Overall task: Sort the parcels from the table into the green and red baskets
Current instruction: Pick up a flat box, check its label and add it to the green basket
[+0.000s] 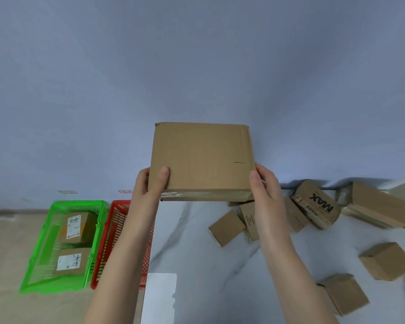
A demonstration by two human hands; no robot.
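Note:
A flat brown cardboard parcel is held up in the air above the white marble table. My left hand grips its lower left corner, thumb on top. My right hand grips its lower right corner. On the floor to the left stand the green basket, which holds two labelled parcels, and the red basket, partly hidden behind my left forearm. Several more cardboard parcels lie on the table at the right, among them one printed MAX.
A plain blue-grey wall fills the upper view. A white sheet lies at the table's near left edge. Small boxes sit at the near right. The beige floor surrounds the baskets.

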